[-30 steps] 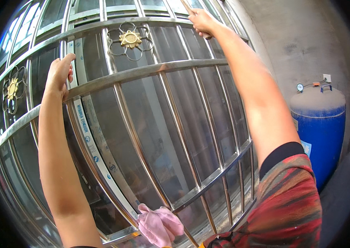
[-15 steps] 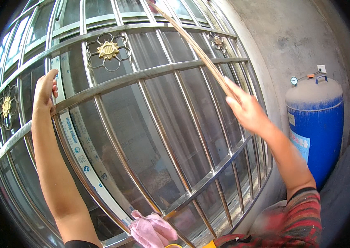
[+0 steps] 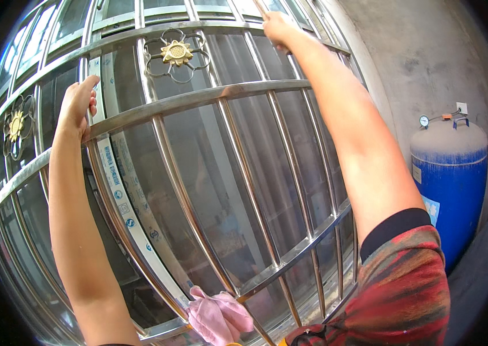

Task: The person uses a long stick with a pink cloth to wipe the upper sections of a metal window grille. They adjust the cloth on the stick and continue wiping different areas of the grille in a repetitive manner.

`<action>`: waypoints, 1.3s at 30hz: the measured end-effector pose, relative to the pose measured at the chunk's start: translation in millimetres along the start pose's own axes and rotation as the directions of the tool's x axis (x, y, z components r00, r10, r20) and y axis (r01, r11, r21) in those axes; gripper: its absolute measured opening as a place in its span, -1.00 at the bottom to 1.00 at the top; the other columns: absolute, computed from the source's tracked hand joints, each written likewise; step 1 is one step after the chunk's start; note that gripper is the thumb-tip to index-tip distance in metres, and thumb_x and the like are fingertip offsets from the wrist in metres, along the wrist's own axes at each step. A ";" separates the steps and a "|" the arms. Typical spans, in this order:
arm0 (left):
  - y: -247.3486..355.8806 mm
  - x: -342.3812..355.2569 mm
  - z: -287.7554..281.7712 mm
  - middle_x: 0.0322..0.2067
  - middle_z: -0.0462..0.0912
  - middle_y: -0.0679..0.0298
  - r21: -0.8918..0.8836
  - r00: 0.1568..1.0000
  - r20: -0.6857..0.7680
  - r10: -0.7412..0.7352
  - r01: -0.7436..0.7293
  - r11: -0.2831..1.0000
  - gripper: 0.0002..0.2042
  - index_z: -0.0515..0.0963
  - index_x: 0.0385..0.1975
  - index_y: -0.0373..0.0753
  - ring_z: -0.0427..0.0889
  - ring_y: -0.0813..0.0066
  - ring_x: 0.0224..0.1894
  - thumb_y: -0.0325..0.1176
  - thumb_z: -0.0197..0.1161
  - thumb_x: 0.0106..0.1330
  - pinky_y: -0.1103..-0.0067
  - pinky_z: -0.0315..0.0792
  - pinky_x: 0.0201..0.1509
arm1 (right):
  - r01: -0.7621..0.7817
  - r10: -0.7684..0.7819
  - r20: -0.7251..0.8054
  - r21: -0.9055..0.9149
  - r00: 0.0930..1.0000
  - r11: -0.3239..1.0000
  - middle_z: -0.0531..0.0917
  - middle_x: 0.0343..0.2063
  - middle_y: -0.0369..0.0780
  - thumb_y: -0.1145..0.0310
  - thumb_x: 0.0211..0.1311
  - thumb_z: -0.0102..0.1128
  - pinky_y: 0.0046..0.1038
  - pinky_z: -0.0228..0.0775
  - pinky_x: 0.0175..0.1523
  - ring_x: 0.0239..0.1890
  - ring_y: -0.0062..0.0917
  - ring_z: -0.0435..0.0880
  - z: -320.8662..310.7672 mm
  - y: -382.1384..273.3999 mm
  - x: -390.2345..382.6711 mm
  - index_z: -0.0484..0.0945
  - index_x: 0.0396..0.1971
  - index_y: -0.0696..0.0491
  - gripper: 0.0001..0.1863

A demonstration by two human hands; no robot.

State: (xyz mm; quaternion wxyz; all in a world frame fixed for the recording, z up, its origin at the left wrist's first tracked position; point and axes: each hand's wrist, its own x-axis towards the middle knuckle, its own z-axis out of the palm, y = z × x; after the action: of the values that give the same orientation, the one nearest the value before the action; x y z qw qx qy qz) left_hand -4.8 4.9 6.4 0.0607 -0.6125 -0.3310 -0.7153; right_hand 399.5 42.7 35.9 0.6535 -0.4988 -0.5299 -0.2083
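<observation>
My left hand (image 3: 80,107) is wrapped round a vertical bar of the stainless steel window grille (image 3: 228,93), just above a horizontal rail. High up on the right, my right hand (image 3: 281,27) grips a thin wooden stick (image 3: 262,8), whose far end runs out past the top of the picture. That arm stretches upward in front of the bars. A pink cloth (image 3: 218,316) hangs bunched at the lower rail, below and between my arms. Behind the grille stand glass panes with a white printed strip (image 3: 118,196) along a frame.
Gold sunflower ornaments (image 3: 176,53) in wire petals sit between the grille bars. To the right, a blue tank (image 3: 450,190) with a dusty top and a gauge (image 3: 424,120) stands by the grey wall (image 3: 411,57). A wall socket (image 3: 462,108) is above it.
My right hand has moved up and to the left with the stick, so most of the stick is now out of view. My left hand keeps its hold on the bar.
</observation>
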 end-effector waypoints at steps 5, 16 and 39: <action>3.2 -4.1 1.8 -0.69 0.26 0.44 -0.028 1.000 0.000 -0.002 0.002 1.000 -0.75 0.36 -0.53 -0.23 0.20 0.73 -0.70 -0.17 0.14 0.17 0.71 0.18 -0.62 | -0.006 -0.003 0.092 0.099 0.996 0.995 0.49 -0.70 -0.19 0.27 0.30 -0.14 -0.36 0.36 -0.69 -0.81 -0.49 0.46 1.5 9.4 -66.2 0.34 -0.13 0.11 -0.73; 2.1 -3.0 0.8 -0.68 0.26 0.46 -0.054 1.000 -0.006 -0.016 0.016 0.998 -0.76 0.39 -0.49 -0.22 0.17 0.77 -0.70 -0.16 0.13 0.17 0.77 0.15 -0.63 | -0.210 0.065 0.318 0.447 0.946 0.869 0.28 -0.75 -0.42 0.45 0.36 -0.17 -0.67 0.12 -0.79 -0.84 -0.79 0.21 -96.6 79.8 -334.1 -0.02 0.34 0.01 -0.43; 2.1 -8.3 -0.5 -0.74 0.28 0.44 -0.038 0.999 0.021 0.037 -0.036 0.999 -0.71 0.39 -0.64 -0.22 0.24 0.69 -0.71 -0.15 0.16 0.15 0.68 0.15 -0.59 | -0.153 0.153 0.001 -0.007 0.988 0.988 0.64 -0.60 -0.06 0.42 0.11 0.04 -0.31 0.53 -0.49 -0.61 -0.36 0.65 43.1 -29.5 19.2 0.59 -0.39 0.25 -0.78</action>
State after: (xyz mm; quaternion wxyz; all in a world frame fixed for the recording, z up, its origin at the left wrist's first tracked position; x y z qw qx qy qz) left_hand -2.2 0.4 -0.4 0.0587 -0.6274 -0.3068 -0.7133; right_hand 361.7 72.9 63.4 0.6654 -0.5406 -0.4897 -0.1589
